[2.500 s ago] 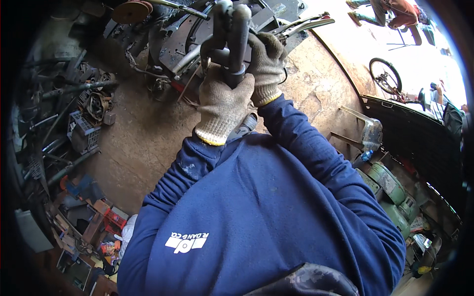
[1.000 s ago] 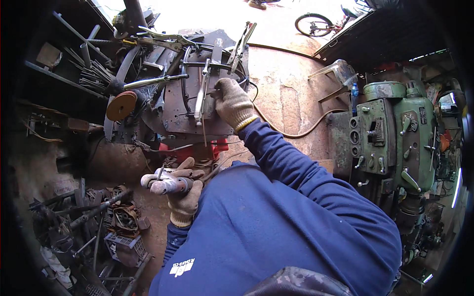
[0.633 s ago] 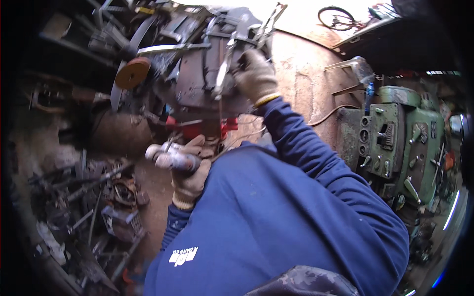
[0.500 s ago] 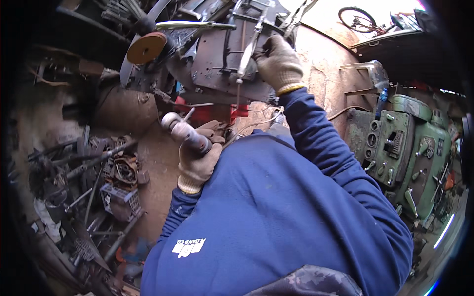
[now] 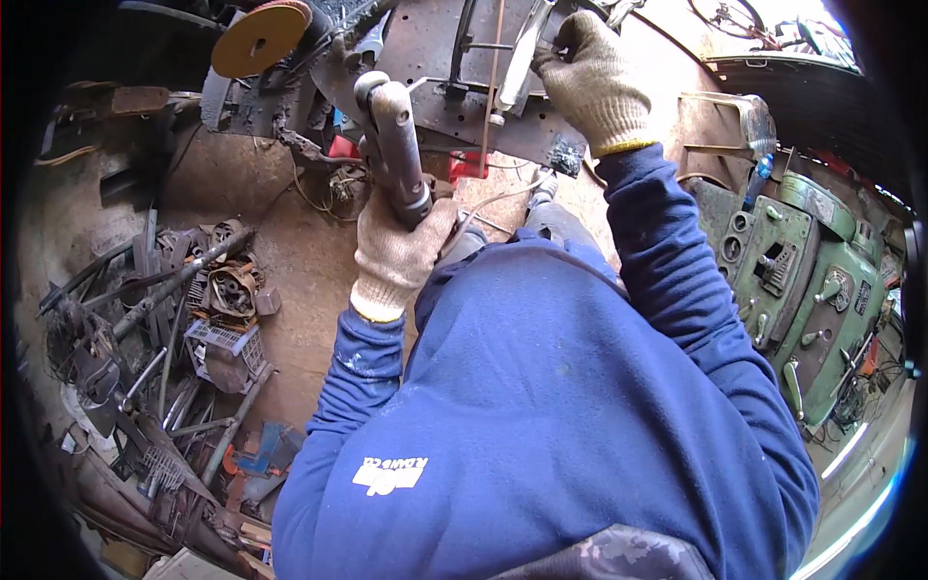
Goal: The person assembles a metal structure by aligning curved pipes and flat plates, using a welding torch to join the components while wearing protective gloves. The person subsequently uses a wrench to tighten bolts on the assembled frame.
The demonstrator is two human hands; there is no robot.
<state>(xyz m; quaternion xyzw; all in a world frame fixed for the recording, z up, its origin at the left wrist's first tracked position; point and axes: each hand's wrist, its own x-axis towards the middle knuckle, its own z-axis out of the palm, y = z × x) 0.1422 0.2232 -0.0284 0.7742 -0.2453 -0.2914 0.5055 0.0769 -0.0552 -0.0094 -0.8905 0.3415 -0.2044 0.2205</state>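
Left hand [image 5: 396,256] wrapped round grinder [image 5: 391,145], right hand [image 5: 592,82] gripping metal rod [image 5: 517,63] on far steel plate [image 5: 503,135]. Probably lining up; next, steady tool onto rod.

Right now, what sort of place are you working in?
Most likely a metal workshop or repair yard. A green machine tool stands at the right, scrap metal parts are heaped on the dirt floor at the left, and the left hand grips a power tool over a rusty steel plate.
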